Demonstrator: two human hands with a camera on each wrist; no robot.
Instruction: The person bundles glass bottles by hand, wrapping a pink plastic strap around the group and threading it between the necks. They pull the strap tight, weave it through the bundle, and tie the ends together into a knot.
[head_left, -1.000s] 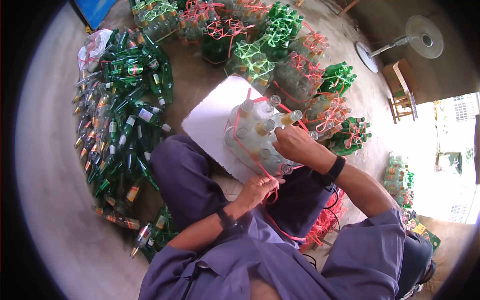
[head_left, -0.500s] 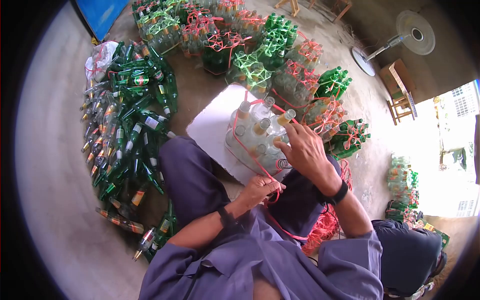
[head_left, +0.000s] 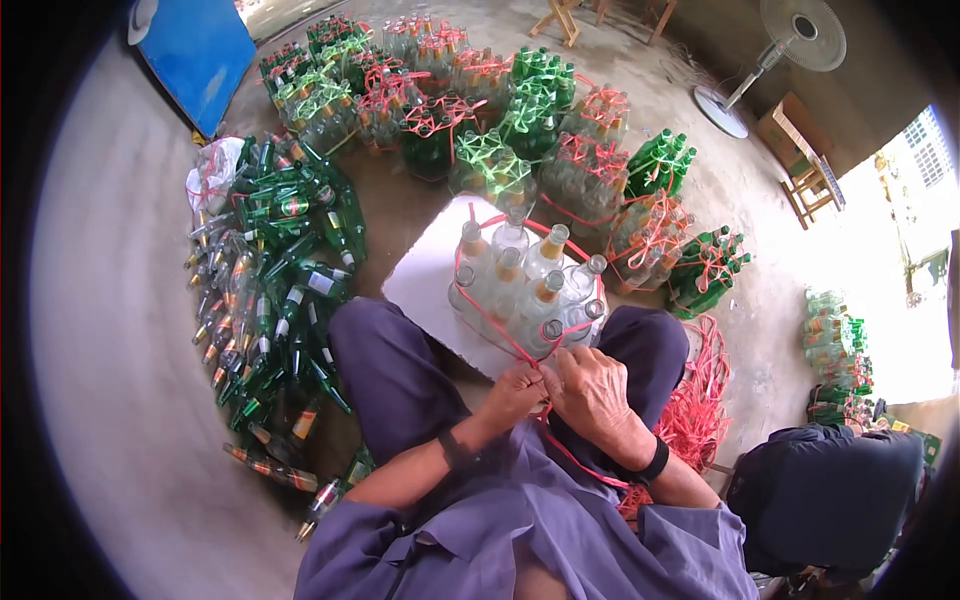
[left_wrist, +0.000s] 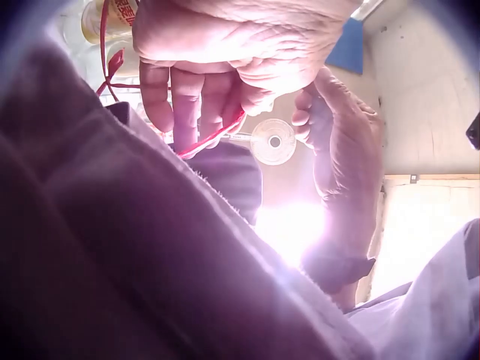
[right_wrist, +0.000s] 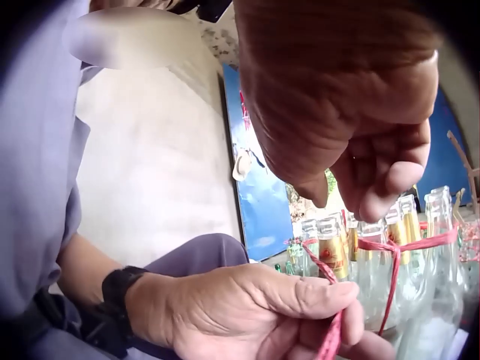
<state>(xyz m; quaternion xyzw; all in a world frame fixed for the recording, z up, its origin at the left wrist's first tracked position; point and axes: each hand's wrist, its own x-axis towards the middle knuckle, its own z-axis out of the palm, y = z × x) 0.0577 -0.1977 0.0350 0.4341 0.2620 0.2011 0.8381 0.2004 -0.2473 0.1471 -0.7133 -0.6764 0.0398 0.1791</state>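
Clear glass bottles [head_left: 545, 262] stand upright in a cluster, with a red plastic strap [head_left: 512, 341] looped round them. At their near side, my left hand [head_left: 512, 394] pinches the strap between thumb and fingers; the right wrist view shows the strap [right_wrist: 331, 339] crossing that hand [right_wrist: 247, 311]. Close beside it is my right hand [head_left: 594, 396], back upward. In the right wrist view the right hand [right_wrist: 345, 105] hangs above the left, fingers loosely bent, no strap visible in them. A strap length [left_wrist: 214, 139] runs by the left hand's fingers in the left wrist view.
A white board [head_left: 425, 283] lies under the bottles. Loose green and clear bottles [head_left: 290, 275] are heaped at left. Strapped bundles [head_left: 585, 178] curve behind. Red strapping [head_left: 700, 400] piles beside the right knee; a fan [head_left: 720, 110] and a dark-clothed person [head_left: 830, 495] are at right.
My right hand has moved from the bottle necks down beside my left hand, which keeps its grip on the strap. The head view has shifted, showing more of the blue panel.
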